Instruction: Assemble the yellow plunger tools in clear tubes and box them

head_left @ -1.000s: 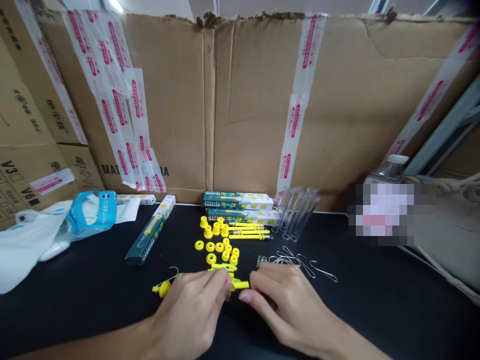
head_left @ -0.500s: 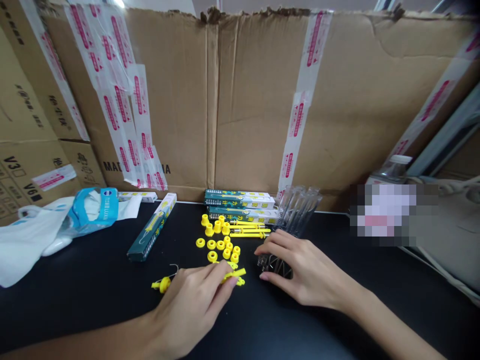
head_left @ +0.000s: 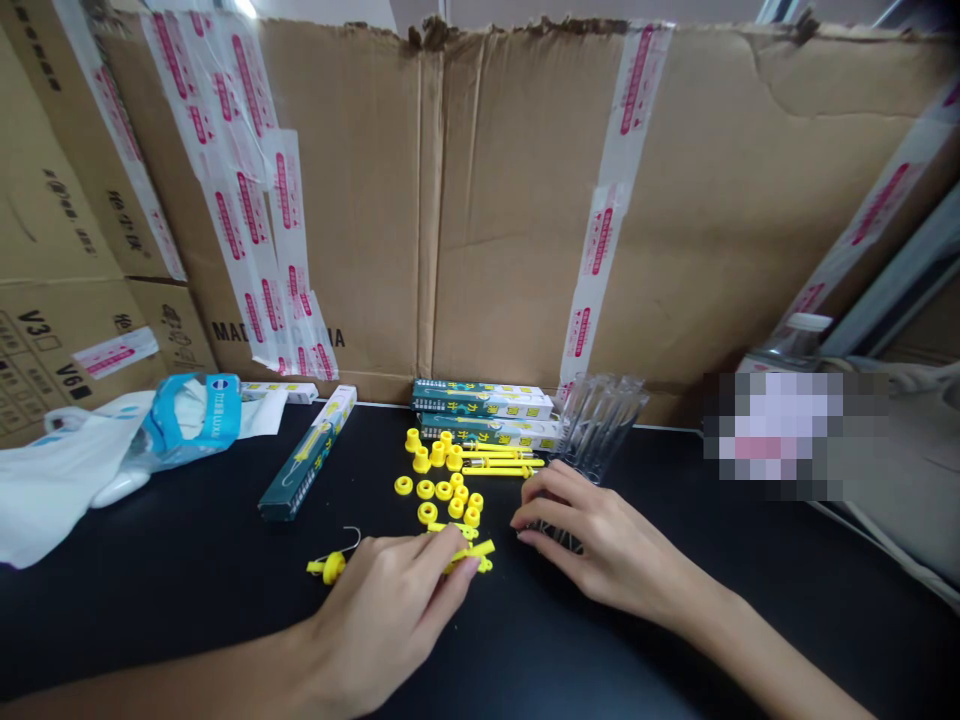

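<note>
My left hand (head_left: 397,600) is closed around a yellow plastic spring-scale rod (head_left: 480,550), whose front end sticks out past the thumb. At the other side of the fist, a yellow collar (head_left: 332,568) and a thin metal hook (head_left: 352,540) show. Flat yellow tabs (head_left: 452,531) lie just beyond and under the fingertips. My right hand (head_left: 581,525) is curled low over a small pile of thin metal springs (head_left: 556,532), thumb and forefinger pinched at its left edge. The palm hides most of the pile, and the fingertips' exact grip is hidden.
Several yellow caps and rings (head_left: 426,490) lie mid-table, beside yellow rods (head_left: 502,462). Clear tubes (head_left: 604,425) and printed boxes (head_left: 484,415) stand behind. Another box (head_left: 311,450) and a tissue pack (head_left: 195,415) lie left. A cardboard wall (head_left: 517,220) closes the back.
My right thumb and fingers have drawn closer together over the springs, covering more of the pile. My left hand keeps its hold on the rod. The view has shifted slightly.
</note>
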`<action>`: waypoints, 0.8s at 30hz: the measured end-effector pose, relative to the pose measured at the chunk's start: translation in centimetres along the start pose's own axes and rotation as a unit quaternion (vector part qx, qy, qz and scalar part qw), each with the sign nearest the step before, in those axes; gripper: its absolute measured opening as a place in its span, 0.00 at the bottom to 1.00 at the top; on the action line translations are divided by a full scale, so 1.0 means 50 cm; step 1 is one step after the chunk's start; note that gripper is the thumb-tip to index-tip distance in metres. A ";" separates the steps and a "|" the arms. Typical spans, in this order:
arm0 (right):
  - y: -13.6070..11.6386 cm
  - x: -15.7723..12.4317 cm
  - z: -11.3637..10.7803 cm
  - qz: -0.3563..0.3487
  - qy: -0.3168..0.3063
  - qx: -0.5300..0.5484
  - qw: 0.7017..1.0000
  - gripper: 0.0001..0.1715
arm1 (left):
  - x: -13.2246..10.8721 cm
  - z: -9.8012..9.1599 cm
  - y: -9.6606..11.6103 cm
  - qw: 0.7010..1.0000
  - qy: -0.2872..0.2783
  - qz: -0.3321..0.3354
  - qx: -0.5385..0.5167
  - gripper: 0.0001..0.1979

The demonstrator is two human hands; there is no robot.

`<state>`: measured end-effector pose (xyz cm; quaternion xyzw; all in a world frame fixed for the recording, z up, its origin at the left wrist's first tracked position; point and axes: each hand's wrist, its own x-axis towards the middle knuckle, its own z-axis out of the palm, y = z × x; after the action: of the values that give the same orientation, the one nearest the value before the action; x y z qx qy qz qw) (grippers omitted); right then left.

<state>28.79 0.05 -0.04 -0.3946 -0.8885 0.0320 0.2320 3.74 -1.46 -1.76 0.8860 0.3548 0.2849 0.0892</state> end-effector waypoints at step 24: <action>-0.077 0.004 0.060 0.146 0.089 0.361 0.917 0.10 | -0.003 0.007 -0.009 1.000 -0.016 0.000 0.014 0.15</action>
<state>24.71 -2.04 -1.73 -0.4103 -0.7250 0.3489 0.4293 3.59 -1.22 -2.29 0.8917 0.3572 0.2653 0.0824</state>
